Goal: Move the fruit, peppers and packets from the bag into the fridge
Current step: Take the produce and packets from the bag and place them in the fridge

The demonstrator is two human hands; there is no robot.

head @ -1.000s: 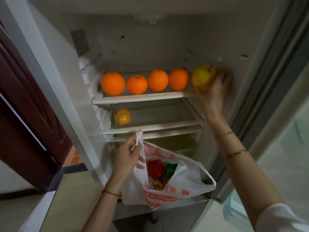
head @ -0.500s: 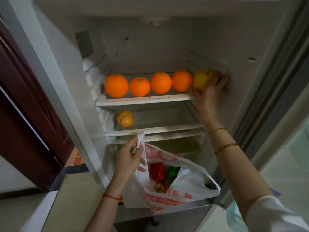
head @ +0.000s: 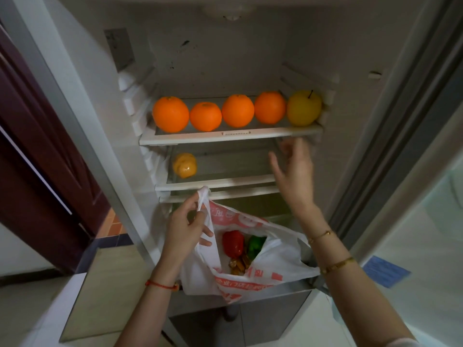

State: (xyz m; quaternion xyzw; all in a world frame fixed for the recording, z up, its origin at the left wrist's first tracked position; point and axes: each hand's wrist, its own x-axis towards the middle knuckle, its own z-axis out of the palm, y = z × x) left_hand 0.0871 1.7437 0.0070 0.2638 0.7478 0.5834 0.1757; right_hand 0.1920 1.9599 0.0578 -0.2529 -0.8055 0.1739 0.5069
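White bag (head: 270,261), pinched by left hand (head: 185,231), holds peppers (head: 233,242), packets (head: 239,265); right hand (head: 293,171) slack, empty.

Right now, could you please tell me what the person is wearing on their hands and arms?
Both arms are bare. The left hand has a thin red string bracelet at the wrist. The right hand has two slim gold bangles on its forearm and a white sleeve edge.

A red string bracelet (head: 161,285) circles the left wrist; two gold bracelets (head: 337,265) circle the right forearm.

Fruit row (head: 237,111) on upper shelf (head: 225,136), bag (head: 250,276) before fridge (head: 225,53), peppers (head: 233,243) in it
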